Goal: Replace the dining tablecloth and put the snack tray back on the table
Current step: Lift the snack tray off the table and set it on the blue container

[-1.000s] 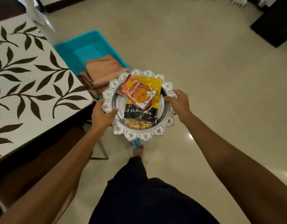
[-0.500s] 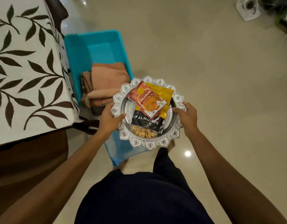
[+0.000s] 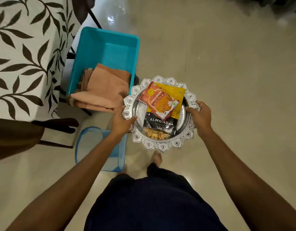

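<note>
Tray position matters most at this moment: the silver snack tray (image 3: 162,146) is carried in the air above the floor (image 3: 227,64), in front of the person's body, and it is not on the table (image 3: 9,19). The table, covered by a white tablecloth (image 3: 27,64) with dark leaves, lies to the left of the tray and a little ahead, well apart from it. Between them stands a teal bin (image 3: 110,45) with a folded brown cloth (image 3: 104,90) inside, its near end just beside the tray's left rim. The tray is round, so no long axis has to be turned. It looks level, and three snack packets (image 3: 158,104) lie on it, one over another.

The left hand (image 3: 122,121) grips the left rim and the right hand (image 3: 202,117) grips the right rim. On each side the thumb is laid over the ornamented edge, and the other fingers (image 3: 196,104) curl around or under it, mostly hidden. Both arms are stretched forward and slightly bent, almost symmetric. The left hand is nearer to the table.

It is probable that the coming move is a turn to the left, over the bin, with the tray kept flat so that the loose packets do not slide. Whether the leaf cloth is the new one cannot be told from this view.
</note>
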